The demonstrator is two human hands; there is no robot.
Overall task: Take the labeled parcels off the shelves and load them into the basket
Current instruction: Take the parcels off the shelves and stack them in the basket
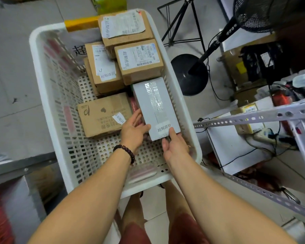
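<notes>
A white perforated plastic basket (48, 95) stands on the floor below me. Inside it lie several brown cardboard parcels with white labels, among them one at the far end (127, 29), one on the right (139, 62) and a flat one on the left (102, 115). A grey taped box (153, 103) with a small white label rests against the basket's right wall. My left hand (133, 131) grips its near left edge. My right hand (174, 145) holds its near end, thumb on the label.
A metal shelf rack (253, 118) with parcels and cables stands at the right. A standing fan's black base (189, 74) and a tripod (181, 20) sit beyond the basket. Another shelf edge (21, 166) is at the lower left.
</notes>
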